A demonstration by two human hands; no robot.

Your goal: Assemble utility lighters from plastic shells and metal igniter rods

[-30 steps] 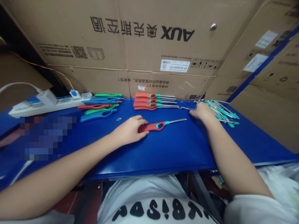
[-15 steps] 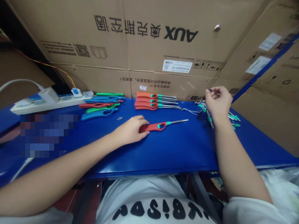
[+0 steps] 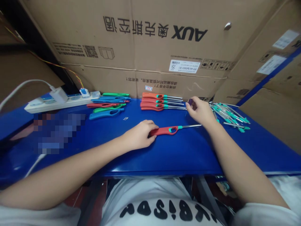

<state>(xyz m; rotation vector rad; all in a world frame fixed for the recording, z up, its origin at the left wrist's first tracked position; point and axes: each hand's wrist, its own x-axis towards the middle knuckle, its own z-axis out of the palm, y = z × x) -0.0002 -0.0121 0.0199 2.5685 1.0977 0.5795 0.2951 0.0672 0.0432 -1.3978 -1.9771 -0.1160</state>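
My left hand (image 3: 140,135) rests on the blue table (image 3: 164,153) with its fingers closed on the handle of a red lighter (image 3: 168,130) that has a teal collar and a long metal nozzle pointing right. Just beyond that nozzle, my right hand (image 3: 199,111) is pinched on a small thing with a purple end (image 3: 190,101), too small to name. It hovers close to the nozzle tips of a row of red lighters (image 3: 155,101) lying side by side at the back.
Loose blue, green and red handle shells (image 3: 107,105) lie at the back left beside a white power strip (image 3: 58,100). A heap of metal nozzles with teal collars (image 3: 229,115) sits at the right. Large cardboard boxes (image 3: 150,47) wall in the table.
My right hand came down from the nozzle heap and moved left to the lighter's nozzle end, now pinching a small piece. My left hand stayed on the red lighter.
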